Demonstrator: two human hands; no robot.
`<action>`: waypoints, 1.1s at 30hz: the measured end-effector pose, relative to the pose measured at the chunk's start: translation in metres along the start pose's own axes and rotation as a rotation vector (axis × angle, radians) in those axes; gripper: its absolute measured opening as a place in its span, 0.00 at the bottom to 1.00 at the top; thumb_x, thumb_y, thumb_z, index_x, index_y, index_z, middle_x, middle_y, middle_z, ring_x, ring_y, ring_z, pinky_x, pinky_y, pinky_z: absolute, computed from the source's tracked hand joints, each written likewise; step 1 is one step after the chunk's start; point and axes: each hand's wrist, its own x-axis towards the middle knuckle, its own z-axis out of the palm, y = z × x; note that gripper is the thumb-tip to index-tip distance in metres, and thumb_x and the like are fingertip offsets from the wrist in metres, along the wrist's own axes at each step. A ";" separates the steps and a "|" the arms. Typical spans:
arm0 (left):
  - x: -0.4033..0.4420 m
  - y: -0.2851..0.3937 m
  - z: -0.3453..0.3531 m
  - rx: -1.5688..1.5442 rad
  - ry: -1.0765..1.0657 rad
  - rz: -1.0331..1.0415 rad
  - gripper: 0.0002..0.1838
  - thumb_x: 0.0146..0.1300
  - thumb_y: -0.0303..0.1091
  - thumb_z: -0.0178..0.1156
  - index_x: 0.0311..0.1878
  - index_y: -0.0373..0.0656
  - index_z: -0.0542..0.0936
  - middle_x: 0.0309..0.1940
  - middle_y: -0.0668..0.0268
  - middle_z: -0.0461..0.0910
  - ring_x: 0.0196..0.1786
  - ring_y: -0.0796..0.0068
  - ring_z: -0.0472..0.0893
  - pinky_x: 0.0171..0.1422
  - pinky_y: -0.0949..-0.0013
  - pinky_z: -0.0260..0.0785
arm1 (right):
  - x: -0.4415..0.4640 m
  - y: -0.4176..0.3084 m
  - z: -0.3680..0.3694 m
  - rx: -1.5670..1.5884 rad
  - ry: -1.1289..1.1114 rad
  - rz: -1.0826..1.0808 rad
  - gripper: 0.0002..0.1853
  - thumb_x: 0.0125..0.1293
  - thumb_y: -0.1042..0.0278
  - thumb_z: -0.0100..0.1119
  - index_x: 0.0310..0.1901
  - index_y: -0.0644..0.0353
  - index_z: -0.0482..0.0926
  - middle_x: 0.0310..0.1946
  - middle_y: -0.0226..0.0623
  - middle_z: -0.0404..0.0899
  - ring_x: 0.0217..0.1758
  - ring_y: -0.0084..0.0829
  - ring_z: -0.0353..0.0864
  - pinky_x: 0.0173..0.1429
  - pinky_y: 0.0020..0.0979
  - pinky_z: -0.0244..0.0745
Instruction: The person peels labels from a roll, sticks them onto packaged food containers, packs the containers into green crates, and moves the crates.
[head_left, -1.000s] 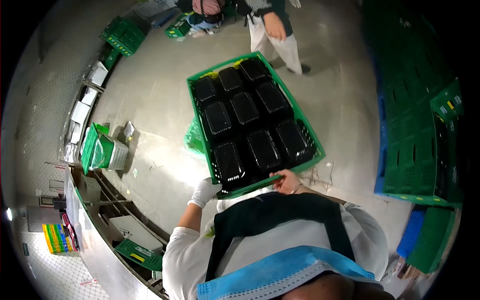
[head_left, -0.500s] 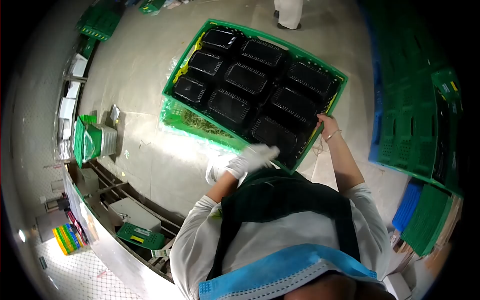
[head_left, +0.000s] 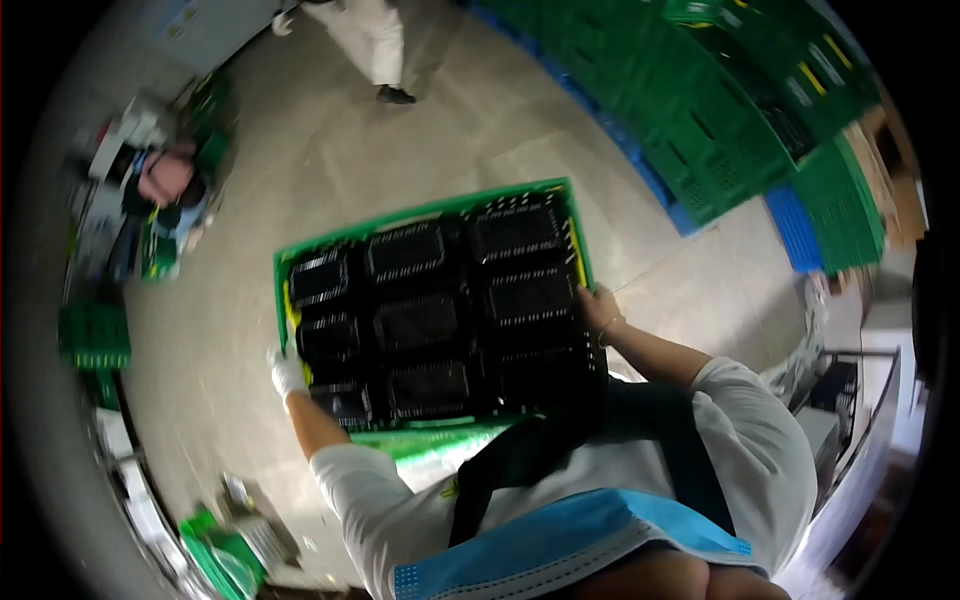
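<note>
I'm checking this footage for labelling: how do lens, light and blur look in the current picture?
Head view: dark, rounded borders and wide-lens bending towards the edges; head view: black boxes in the crate merge into shadow, with small glints along their rims; head view: the stacked crates look dim, the left hand slightly soft.
</note>
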 end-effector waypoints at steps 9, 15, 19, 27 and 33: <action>-0.022 0.030 -0.006 0.008 0.041 -0.040 0.24 0.53 0.51 0.49 0.39 0.36 0.75 0.29 0.55 0.77 0.31 0.58 0.76 0.36 0.60 0.66 | 0.009 -0.022 -0.025 -0.204 0.073 -0.071 0.21 0.56 0.53 0.49 0.37 0.68 0.71 0.25 0.50 0.75 0.30 0.44 0.75 0.36 0.36 0.68; -0.152 0.081 -0.071 -0.260 -0.174 -0.162 0.20 0.57 0.45 0.48 0.32 0.33 0.73 0.18 0.66 0.71 0.17 0.77 0.68 0.20 0.71 0.61 | 0.097 0.022 -0.071 0.048 -0.183 0.170 0.23 0.51 0.52 0.52 0.38 0.68 0.74 0.27 0.47 0.76 0.30 0.37 0.75 0.38 0.33 0.68; -0.232 0.134 -0.057 -0.163 0.006 -0.160 0.21 0.58 0.46 0.49 0.33 0.33 0.73 0.17 0.68 0.71 0.15 0.79 0.66 0.16 0.74 0.57 | 0.127 0.054 -0.139 0.139 -0.259 0.013 0.26 0.48 0.49 0.53 0.38 0.67 0.75 0.27 0.45 0.77 0.30 0.35 0.75 0.37 0.32 0.69; -0.327 0.320 0.000 -0.690 0.019 -0.141 0.22 0.55 0.55 0.50 0.14 0.52 0.62 0.07 0.78 0.54 0.08 0.86 0.53 0.11 0.77 0.43 | 0.175 -0.001 -0.389 0.180 -0.037 -0.442 0.33 0.42 0.41 0.61 0.37 0.69 0.75 0.29 0.42 0.77 0.32 0.31 0.75 0.37 0.30 0.69; -0.288 0.497 0.052 -0.856 -0.484 0.244 0.12 0.57 0.37 0.52 0.21 0.49 0.64 0.10 0.80 0.56 0.09 0.88 0.53 0.11 0.79 0.45 | 0.127 -0.044 -0.602 0.083 0.297 -0.272 0.23 0.45 0.55 0.63 0.36 0.68 0.75 0.25 0.35 0.75 0.27 0.24 0.72 0.34 0.26 0.67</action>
